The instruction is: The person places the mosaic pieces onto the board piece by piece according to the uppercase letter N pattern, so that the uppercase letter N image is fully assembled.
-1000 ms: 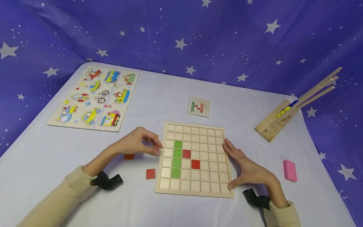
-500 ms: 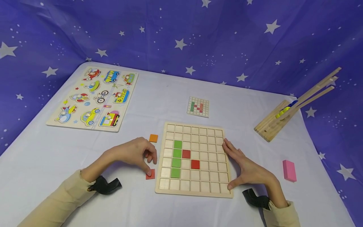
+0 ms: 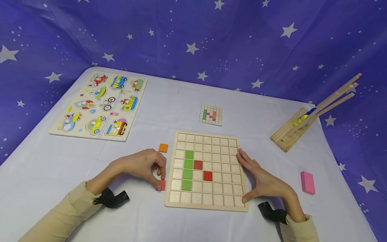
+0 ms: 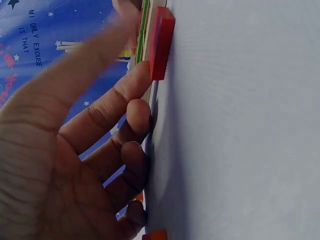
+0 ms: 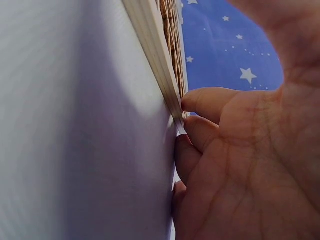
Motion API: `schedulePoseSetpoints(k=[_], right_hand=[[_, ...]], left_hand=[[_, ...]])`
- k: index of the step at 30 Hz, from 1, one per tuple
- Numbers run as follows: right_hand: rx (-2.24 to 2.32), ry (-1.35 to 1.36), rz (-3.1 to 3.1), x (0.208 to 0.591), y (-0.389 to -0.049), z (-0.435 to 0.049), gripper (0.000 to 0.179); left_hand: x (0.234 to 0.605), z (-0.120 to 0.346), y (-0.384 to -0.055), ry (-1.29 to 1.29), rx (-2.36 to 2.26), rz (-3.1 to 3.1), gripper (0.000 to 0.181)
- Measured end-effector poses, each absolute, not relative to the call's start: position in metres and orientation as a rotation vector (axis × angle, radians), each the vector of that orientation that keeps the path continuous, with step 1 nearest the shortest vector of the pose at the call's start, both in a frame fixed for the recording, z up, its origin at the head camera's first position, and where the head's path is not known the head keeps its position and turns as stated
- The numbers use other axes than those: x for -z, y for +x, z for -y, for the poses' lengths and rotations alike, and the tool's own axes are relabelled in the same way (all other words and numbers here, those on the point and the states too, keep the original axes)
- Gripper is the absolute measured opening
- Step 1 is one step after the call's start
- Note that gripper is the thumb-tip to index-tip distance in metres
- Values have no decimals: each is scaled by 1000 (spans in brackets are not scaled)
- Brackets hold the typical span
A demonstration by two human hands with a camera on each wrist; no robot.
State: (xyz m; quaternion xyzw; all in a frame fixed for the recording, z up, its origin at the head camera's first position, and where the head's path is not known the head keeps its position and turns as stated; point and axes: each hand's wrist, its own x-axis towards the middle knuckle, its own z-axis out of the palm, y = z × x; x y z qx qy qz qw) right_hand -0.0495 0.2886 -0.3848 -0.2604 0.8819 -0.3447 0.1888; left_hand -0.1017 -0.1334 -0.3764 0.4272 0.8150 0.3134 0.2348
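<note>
My left hand (image 3: 142, 165) is beside the left edge of the wooden grid board (image 3: 217, 199), with thumb and index finger at a flat red square tile (image 3: 162, 184). In the left wrist view the index fingertip meets one end of this red tile (image 4: 162, 42), the blurred thumb is raised, and the other fingers curl in. Four cells in one column of the board hold green tiles (image 3: 187, 173); two red tiles (image 3: 207, 175) sit diagonally to their right. My right hand (image 3: 264, 179) rests spread along the board's right edge, its fingertips against the wooden rim (image 5: 160, 65).
An orange tile (image 3: 163, 148) lies left of the board. Behind it is a small pattern card (image 3: 210, 115). A vehicle peg puzzle (image 3: 101, 104) lies back left. At right stand a wooden rack with slanted rods and beads (image 3: 288, 134) and a pink block (image 3: 307, 183).
My left hand has moved from the board's left edge down to the red tile, uncovering the orange tile. My right hand stays in place at the board's right edge.
</note>
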Motion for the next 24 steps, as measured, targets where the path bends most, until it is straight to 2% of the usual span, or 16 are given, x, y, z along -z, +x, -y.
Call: schedulePoseSetpoints(k=[11,24], right_hand=[[974,-743,-2481,385,-50,-289,132],[970,-729,-2485,385,-49,-287,134]], left_hand=[[373,130,-97,1143,-707,-2327,23],[376,134,-105,1097,-1025,-2229,18]])
